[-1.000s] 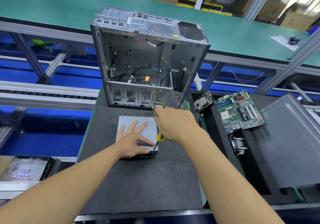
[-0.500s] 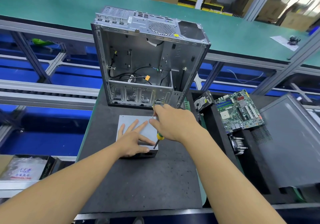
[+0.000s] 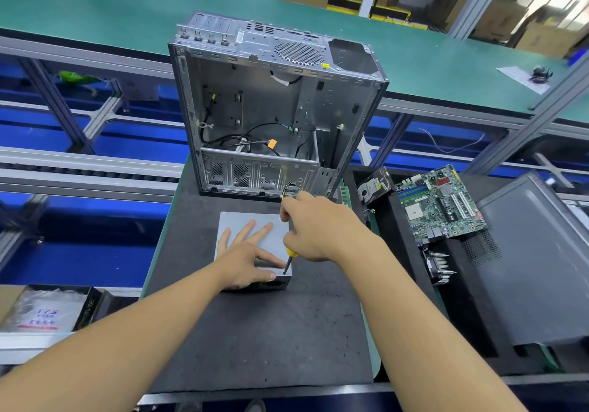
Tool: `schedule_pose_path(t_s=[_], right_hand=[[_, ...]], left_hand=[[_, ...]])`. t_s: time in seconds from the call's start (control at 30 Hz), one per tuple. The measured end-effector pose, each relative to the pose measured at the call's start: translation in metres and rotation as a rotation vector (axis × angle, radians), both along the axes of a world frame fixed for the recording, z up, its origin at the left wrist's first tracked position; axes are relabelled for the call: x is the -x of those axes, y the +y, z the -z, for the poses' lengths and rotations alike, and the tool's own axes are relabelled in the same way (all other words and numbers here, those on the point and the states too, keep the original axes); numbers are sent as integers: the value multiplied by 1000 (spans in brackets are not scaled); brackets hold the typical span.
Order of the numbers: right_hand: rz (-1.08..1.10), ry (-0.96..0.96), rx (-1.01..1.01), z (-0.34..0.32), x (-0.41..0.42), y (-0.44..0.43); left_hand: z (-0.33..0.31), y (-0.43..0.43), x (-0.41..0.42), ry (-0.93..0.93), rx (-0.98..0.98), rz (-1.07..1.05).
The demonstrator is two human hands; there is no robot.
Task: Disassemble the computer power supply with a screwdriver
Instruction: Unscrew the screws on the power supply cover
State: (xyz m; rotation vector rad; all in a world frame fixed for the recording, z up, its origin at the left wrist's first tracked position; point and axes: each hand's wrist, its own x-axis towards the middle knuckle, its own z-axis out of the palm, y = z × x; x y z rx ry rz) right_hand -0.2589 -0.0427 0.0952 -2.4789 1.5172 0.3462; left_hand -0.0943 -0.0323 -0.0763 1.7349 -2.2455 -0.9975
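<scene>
Directly under left hand [image 3: 245,262], power supply [image 3: 231,219] meets screwdriver [image 3: 289,260] in right hand [image 3: 318,227].

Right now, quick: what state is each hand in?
Left hand: open, fingers spread flat, pressing on the power supply.
Right hand: closed around the screwdriver, tip at the power supply's near right corner.

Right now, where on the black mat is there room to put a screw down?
The biggest bare patch of mat lies on the near side of the power supply, between the two forearms. A narrower strip runs along its left. It is crowded near the computer case, where the right hand holds the screwdriver, and around the motherboard.
</scene>
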Motion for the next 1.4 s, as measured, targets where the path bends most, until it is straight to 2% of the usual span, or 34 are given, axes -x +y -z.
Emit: schedule_pose_path(t_s=[0.23, 0.47, 0.73, 0.93, 1.23, 1.4], right_hand=[[13, 17, 82, 3, -2, -2], [-10, -8, -21, -1, -2, -2], [-5, 104, 49, -2, -3, -1], [6, 92, 77, -2, -6, 1], [5, -16, -119, -6, -3, -1], [77, -7, -73, -6, -5, -1]], left_hand=[[-1, 0, 0, 1, -2, 0], [-4, 1, 1, 7, -12, -3], [-8, 2, 1, 6, -27, 5], [-8, 3, 1, 11, -21, 2], [-7, 3, 1, 13, -17, -4], [-7, 2, 1, 9, -29, 2]])
